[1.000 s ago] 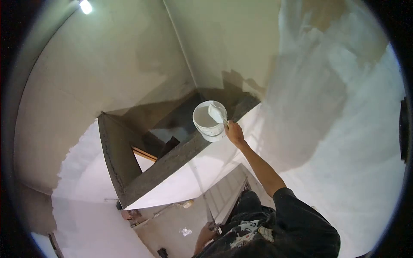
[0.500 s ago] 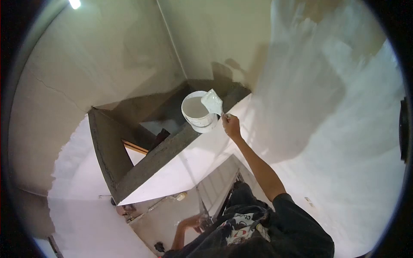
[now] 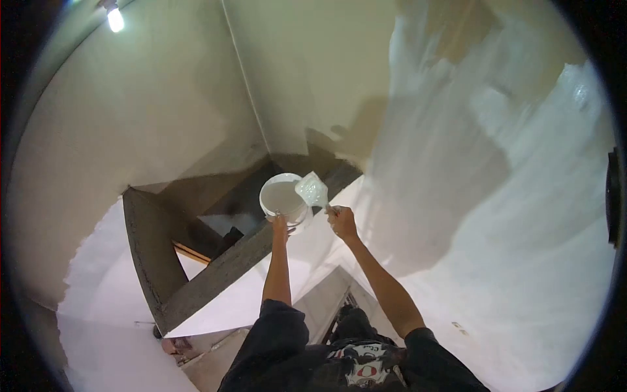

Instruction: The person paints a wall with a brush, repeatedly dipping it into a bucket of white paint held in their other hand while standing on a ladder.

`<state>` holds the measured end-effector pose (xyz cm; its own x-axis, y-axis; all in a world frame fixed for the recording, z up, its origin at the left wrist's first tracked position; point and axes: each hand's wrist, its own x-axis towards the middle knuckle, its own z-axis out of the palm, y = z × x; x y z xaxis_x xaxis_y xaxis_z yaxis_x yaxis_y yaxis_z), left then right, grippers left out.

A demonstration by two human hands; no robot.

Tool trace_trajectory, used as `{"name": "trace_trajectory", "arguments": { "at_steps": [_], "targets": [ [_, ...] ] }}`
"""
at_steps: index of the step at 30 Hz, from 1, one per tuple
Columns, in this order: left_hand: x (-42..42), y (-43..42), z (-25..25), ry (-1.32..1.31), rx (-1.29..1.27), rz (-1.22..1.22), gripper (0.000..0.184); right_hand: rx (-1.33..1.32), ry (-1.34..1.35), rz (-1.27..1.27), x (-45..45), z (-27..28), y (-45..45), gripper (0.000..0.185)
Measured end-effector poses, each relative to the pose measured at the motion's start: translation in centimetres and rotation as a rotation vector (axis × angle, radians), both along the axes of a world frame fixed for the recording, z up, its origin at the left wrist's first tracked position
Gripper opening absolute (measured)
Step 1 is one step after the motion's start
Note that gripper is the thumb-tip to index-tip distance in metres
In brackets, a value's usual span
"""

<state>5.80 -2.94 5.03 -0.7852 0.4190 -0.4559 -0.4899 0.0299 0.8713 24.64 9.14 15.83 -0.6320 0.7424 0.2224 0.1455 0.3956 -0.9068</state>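
My right hand (image 3: pixel 342 223) is closed round the handle of a wide paintbrush (image 3: pixel 312 189), whose head is coated in wet white paint. The brush head lies over the right rim of a white bucket (image 3: pixel 268 204) standing on a grey concrete ledge (image 3: pixel 225 266). My left hand (image 3: pixel 281 225) grips the near side of that bucket, its thumb or fingertips at the rim. Inside the bucket the contents look pale, and their level is hard to make out.
To the right, the wall (image 3: pixel 444 170) carries streaky white paint below beige patches. A beige wall (image 3: pixel 157 98) rises on the left, with a lit bulb (image 3: pixel 115 19) above. The ledge frames a recess holding a dark object (image 3: pixel 230 238). Floor and stair-like parts lie far below.
My left hand has come up from low beside my body to the bucket. The brush stays at the bucket's rim in my right hand. The view has shifted slightly.
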Motion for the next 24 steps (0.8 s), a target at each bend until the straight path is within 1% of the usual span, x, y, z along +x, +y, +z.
{"name": "trace_trajectory", "arguments": {
  "at_steps": [2, 4, 5, 8, 11, 12, 13, 14, 15, 16, 17, 18, 19, 20, 21, 22, 23, 24],
  "targets": [
    [0.1, 0.8, -0.6, 0.038, -0.171, 0.178, 0.067, -0.058, 0.009, 0.031, -0.5, -0.4, 0.3, 0.035],
    [-1.2, 0.5, -2.9, 0.344, -0.471, 0.166, 0.063, -0.074, -0.038, 0.027, -0.6, -0.5, 0.1, 0.035],
    [-1.4, 0.4, -2.7, 0.503, -0.617, 0.156, 0.061, -0.081, -0.058, 0.025, -0.7, -0.4, 0.1, 0.035],
    [-1.5, 0.4, -2.3, 0.391, -0.528, 0.3, 0.054, 0.034, -0.063, -0.031, -1.2, -0.1, -0.9, 0.034],
    [-1.5, 0.0, -2.3, 0.314, -0.034, 0.287, 0.045, -0.045, -0.081, -0.026, -1.8, -0.4, -1.2, 0.031],
    [-2.3, -0.2, -3.9, 0.305, 0.106, 0.268, 0.041, 0.005, -0.053, -0.038, -2.3, -1.7, -0.9, 0.03],
    [-3.3, 0.0, -5.2, 0.29, 0.253, 0.24, 0.037, -0.063, -0.116, 0.018, -1.6, -0.1, -1.3, 0.03],
    [-2.7, -0.1, -3.1, 0.229, 0.196, 0.185, 0.041, -0.013, 0.024, -0.001, -2.0, -2.0, -1.5, 0.027],
    [-2.0, -0.4, -1.2, 0.168, 0.137, 0.129, 0.046, 0.008, -0.102, 0.006, -2.2, -2.4, -1.3, 0.023],
    [-2.7, -1.0, -2.1, 0.019, 0.299, 0.068, 0.05, 0.151, -0.008, -0.039, -1.5, -1.9, -1.8, 0.023],
    [-3.3, -1.6, -3.1, -0.135, 0.455, 0.005, 0.054, -0.004, -0.11, 0.009, -1.1, -1.2, -1.7, 0.027],
    [-2.3, -2.0, -2.2, -0.185, 0.528, 0.002, 0.056, 0.098, 0.012, 0.017, 0.0, 0.3, -2.0, 0.03],
    [-1.5, -2.1, -0.9, -0.244, 0.59, 0.002, 0.058, 0.011, -0.051, 0.041, -0.6, -0.9, -1.0, 0.03],
    [-0.6, -1.5, -0.8, -0.07, 0.376, 0.032, 0.058, 0.092, -0.075, 0.054, 0.1, 0.2, -0.7, 0.031],
    [0.2, -0.8, -0.7, 0.111, 0.164, 0.064, 0.058, 0.057, -0.012, 0.057, 0.3, -0.3, -0.5, 0.031],
    [1.1, -0.7, 0.3, 0.173, 0.137, 0.004, 0.054, 0.044, -0.087, 0.017, 0.5, -0.5, -0.6, 0.027],
    [1.9, -1.3, 1.1, 0.236, 0.106, -0.055, 0.05, 0.039, -0.106, -0.048, 1.6, 0.6, -1.2, 0.026],
    [2.5, -1.7, 1.2, 0.243, 0.086, -0.104, 0.053, 0.03, -0.107, 0.027, 1.7, -1.5, -0.7, 0.027]
  ]
}}
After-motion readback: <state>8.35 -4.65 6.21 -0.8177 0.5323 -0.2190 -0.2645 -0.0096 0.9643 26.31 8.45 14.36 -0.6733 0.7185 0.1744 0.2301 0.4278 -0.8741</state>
